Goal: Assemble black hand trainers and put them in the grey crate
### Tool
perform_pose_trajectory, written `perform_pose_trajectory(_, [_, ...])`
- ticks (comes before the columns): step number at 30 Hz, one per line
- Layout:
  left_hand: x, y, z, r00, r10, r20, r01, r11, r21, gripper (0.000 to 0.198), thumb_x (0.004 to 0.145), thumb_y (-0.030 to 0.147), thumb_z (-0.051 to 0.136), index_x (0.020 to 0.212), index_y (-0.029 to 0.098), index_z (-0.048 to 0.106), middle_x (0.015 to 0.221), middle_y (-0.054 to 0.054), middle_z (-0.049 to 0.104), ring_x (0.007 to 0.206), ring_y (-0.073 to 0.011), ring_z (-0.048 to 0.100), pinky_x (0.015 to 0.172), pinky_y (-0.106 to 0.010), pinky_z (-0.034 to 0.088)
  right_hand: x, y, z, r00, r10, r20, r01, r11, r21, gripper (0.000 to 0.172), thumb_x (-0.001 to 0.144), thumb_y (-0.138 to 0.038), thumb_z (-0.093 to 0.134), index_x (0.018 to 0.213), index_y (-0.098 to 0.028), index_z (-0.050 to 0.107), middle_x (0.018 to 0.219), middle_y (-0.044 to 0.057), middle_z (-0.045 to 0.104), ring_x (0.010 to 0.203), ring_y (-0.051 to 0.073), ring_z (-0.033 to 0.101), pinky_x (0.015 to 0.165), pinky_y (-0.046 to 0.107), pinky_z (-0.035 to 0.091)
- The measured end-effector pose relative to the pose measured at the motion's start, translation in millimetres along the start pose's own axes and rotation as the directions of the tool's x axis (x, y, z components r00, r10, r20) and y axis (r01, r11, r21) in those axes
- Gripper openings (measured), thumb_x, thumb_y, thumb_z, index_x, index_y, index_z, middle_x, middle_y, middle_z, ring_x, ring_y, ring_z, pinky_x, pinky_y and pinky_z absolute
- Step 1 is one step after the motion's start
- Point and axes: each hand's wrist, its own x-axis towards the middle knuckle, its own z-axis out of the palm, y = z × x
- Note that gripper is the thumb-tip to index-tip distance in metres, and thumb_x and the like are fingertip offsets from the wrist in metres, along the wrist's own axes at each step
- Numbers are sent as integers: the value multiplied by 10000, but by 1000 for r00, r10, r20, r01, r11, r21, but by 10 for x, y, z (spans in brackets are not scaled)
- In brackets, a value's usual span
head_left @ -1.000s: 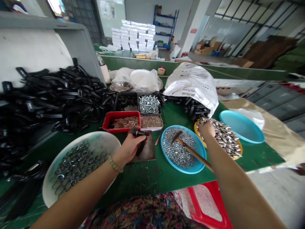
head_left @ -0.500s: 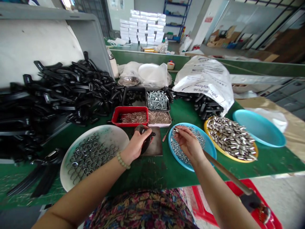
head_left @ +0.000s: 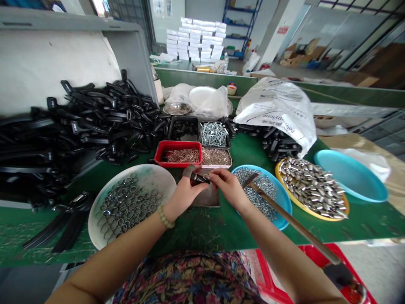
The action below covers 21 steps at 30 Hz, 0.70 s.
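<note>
GRIP: my left hand (head_left: 186, 195) clamps a black handle (head_left: 198, 178) above a steel plate (head_left: 210, 200); my right hand (head_left: 229, 188) pinches its end | RISK: a slip drops the handle; my right forearm (head_left: 272, 249) could knock the hammer (head_left: 284, 215), tipping the blue plate (head_left: 280, 188) of nuts (head_left: 259, 202)

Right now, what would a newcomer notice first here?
A heap of black plastic handles fills the left of the green bench. On the right, a yellow plate holds silver metal sleeves beside a blue plate of small nuts. Centrally, the left hand and right hand meet on a small dark part.
</note>
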Motion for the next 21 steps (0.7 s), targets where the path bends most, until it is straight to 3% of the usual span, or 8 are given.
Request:
perform_pose_trajectory(6, [49,-21,-29,995,99,14,-100,979,177,527,685,162,711,1178,201,529,1171,-67,607,1117,-237,550,1029,-383,371,8,75,9,997,-69,37,73,993,-89,167,849,-353,561,902,-207,622,686,-27,580,610,121,520,589,245,415])
perform_pose_trajectory(13, [102,-46,-52,999,27,22,-31,985,167,333,671,203,718,978,199,588,981,-29,655,954,-210,608,906,-338,444,-12,18,-179,981,-115,158,158,944,-290,153,878,-305,541,953,-202,626,856,20,648,785,153,591,724,276,451])
perform_pose_trajectory(16, [241,-2,-86,984,-30,175,-19,963,268,251,653,222,727,892,201,652,879,-15,682,883,-219,612,862,-333,449,54,-110,-246,931,-197,308,327,826,-459,147,882,-250,524,963,-209,639,917,45,648,863,172,591,788,304,447])
perform_pose_trajectory(18, [335,64,-89,947,-128,294,33,951,307,181,641,264,740,799,195,684,798,-13,690,825,-225,610,823,-335,454,262,-151,-321,891,-198,409,393,788,-474,191,872,-265,538,1037,-228,628,936,36,654,857,168,595,786,301,455])
perform_pose_trajectory(20, [378,155,-80,916,-235,324,159,957,244,193,648,309,745,782,179,698,813,-30,700,825,-224,611,809,-332,456,636,-132,-466,947,-126,294,271,805,-528,231,864,-314,550,1070,-235,615,929,18,663,826,153,602,768,277,465])
perform_pose_trajectory(21, [373,205,-78,907,-286,308,244,955,166,223,658,321,744,819,173,700,860,-41,702,846,-219,615,807,-326,457,871,-107,-567,987,-79,136,144,808,-571,227,871,-332,534,1052,-224,618,929,21,666,823,152,604,766,269,464])
